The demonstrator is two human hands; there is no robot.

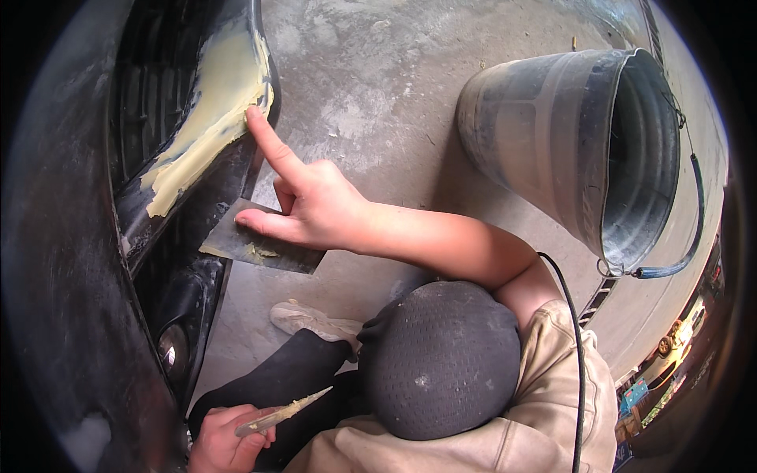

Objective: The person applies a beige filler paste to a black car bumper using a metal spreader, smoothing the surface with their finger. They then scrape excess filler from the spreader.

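Spanning the far left: black bumper (55, 221), scuffed and smeared, with grille slats (150, 79) set into it.
Lamp (173, 347): small and round, recessed in the lower part of the bumper.
Paste (205, 94): cream-yellow, lying in a thick, uneven layer on the bumper's edge strip beside the slats, ridged at its margins.
Left hand (225, 441): closed around a slim spatula (256, 424), right of the bumper's lower end; yellow paste coats the spatula toward its tip.
Leg (268, 370): in black cloth, right of the bumper's lamp.
Scraper plate (272, 251): dark, flat, paste-streaked, at the bumper's right edge, below the paste layer.
Right hand (327, 201): gripping the scraper plate under the thumb, index finger stretched out, its tip touching the paste's edge on the bumper.
Shoe (315, 322): pale, on the grey floor (371, 79) right of the bumper.
Dark cloth (441, 359): rounded and dotted, well right of the bumper.
Bucket (544, 142): metal, mouth turned away from the bumper, handle (698, 205) hanging beyond the rim.
Sleeve (564, 347): beige, with a black cable (579, 370) across it, farther from the bumper than the dark cloth.
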